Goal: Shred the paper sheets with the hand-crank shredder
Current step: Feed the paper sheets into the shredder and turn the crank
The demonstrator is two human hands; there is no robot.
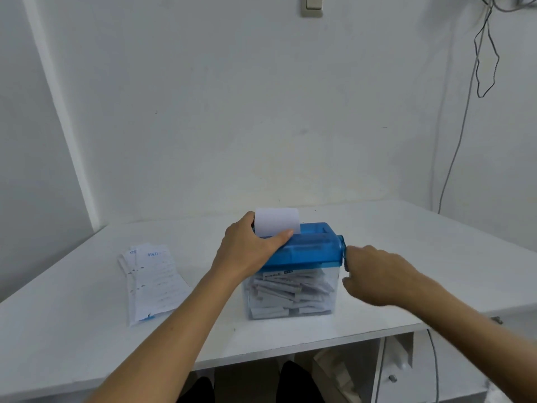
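Head view, looking down on a white bench (72, 330) set against a white wall.

Shredder (313, 248): blue top on a clear bin (290, 298), standing upright near the front middle of the bench. The bin is well filled with pale paper strips (287, 289), lying mostly crosswise.

Sheet (277, 222): one white sheet stands upright in the slot at the left end of the blue top. Its upper part is clear of the slot, blank on the side I can see.

Left hand (247, 251): on the left end of the blue top, clamped on the sheet at its foot. The thumb lies across the front of the sheet and the fingers pass behind it, out of my sight.

Right hand (374, 274): at the right end of the shredder, up against the blue crank (343, 251). The fingers curl toward the crank, but the hand is blurred and covers the handle. I cannot tell whether it is clamped on the crank or only touching it.

Stack of sheets (154, 283): printed sheets, loosely fanned, flat on the bench to the left of the shredder and apart from it.

Surroundings: a light switch (311, 4) high on the wall and a thin cable (462, 126) hanging down the right side. A white drawer (395, 373) with a small knob sits under the bench at the right. Both forearms are bare.
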